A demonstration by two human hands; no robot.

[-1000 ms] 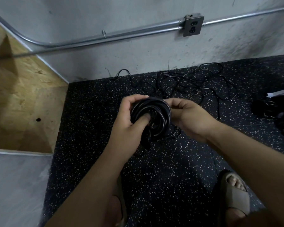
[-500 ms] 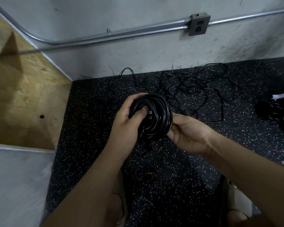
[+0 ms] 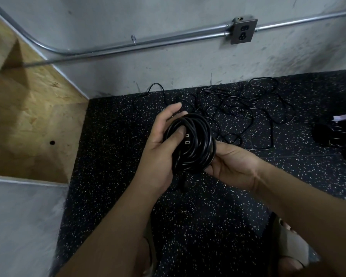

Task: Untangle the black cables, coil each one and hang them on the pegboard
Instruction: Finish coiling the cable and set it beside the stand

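Observation:
A coiled black cable (image 3: pixel 196 142) sits between both hands at mid-frame, its plug prongs showing inside the loops. My left hand (image 3: pixel 160 152) grips the coil's left side, with the thumb pressed into the centre and the fingers wrapped behind. My right hand (image 3: pixel 230 166) cups the coil from below and from the right, palm up. A short cable end hangs under the coil. Behind the hands, a tangle of thin black cables (image 3: pixel 246 114) lies loose on the speckled floor by the wall. No pegboard is in view.
A grey concrete wall carries a metal conduit (image 3: pixel 148 44) and an outlet box (image 3: pixel 243 31). Wooden board panels (image 3: pixel 28 116) stand at the left. Dark objects with a white sheet (image 3: pixel 336 132) lie at the right edge. My sandalled foot (image 3: pixel 290 244) is at bottom right.
My right hand dropped from the coil's right side to underneath it, palm up. My left hand shifted its grip, with the thumb now pressed in the coil's centre. The camera tilted slightly.

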